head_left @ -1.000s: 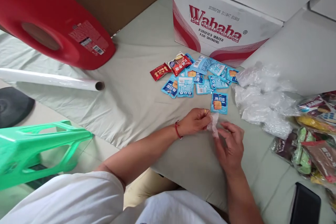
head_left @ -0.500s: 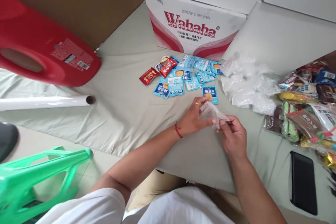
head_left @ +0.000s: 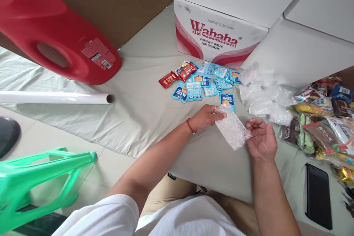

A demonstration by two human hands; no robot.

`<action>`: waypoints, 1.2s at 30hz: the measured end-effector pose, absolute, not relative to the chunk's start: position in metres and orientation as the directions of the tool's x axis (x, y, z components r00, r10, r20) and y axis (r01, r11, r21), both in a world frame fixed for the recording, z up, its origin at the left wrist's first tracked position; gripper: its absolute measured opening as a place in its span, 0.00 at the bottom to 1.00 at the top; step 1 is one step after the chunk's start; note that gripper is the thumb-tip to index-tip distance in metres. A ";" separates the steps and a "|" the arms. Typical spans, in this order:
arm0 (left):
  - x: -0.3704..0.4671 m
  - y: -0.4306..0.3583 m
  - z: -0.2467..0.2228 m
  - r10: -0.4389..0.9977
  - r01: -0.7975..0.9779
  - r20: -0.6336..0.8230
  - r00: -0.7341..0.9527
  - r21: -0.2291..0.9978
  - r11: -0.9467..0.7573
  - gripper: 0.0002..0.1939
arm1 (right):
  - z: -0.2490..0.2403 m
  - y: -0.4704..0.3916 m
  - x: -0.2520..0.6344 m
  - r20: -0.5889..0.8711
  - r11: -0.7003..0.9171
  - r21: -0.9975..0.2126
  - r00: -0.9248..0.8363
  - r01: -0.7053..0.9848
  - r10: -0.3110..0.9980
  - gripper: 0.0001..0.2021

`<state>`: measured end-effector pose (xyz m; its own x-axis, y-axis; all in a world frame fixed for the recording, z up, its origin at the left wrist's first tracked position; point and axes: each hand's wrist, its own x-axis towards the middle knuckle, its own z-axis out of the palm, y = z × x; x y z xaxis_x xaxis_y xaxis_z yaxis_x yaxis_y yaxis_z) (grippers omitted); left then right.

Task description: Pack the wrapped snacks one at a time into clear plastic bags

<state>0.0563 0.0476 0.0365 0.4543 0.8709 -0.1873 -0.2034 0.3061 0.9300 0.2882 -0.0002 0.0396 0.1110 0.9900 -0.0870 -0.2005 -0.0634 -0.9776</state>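
My left hand (head_left: 208, 116) pinches the upper left end of a clear plastic bag (head_left: 232, 129) with a crinkled, bubbly surface. The bag hangs flat and spread above the cloth. At its right end is my right hand (head_left: 261, 138), palm turned up and fingers loosely apart; the fingertips are at the bag's edge, and I cannot tell whether they touch it. Just beyond my left hand lies a blue snack packet (head_left: 227, 100), partly behind the bag. Several more blue packets (head_left: 194, 90) and two red ones (head_left: 168, 79) are heaped past it.
A pile of clear plastic bags (head_left: 265, 96) sits right of the packets. Farther right are assorted snacks (head_left: 320, 131) and a black phone (head_left: 318, 195). A Wahaha carton (head_left: 215, 37) stands behind. To the left are a red jug (head_left: 74, 51), a white roll (head_left: 55, 97) and a green stool (head_left: 47, 177).
The crumpled bag between my hands is now spread out flat. My right hand has moved right and turned palm up, its fingers loosened. The view has shifted slightly.
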 end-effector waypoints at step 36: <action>0.085 0.024 0.032 0.946 -0.170 -0.046 0.322 0.980 0.105 0.24 | 0.034 -0.015 0.253 -0.216 -0.222 -0.943 -0.052 -0.247 0.975 0.12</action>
<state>0.0847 0.0235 0.0320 0.3218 0.9457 -0.0457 -0.1696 0.1051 0.9799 0.2532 -0.0145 0.0336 -0.0518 0.9751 -0.2155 -0.2471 -0.2216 -0.9433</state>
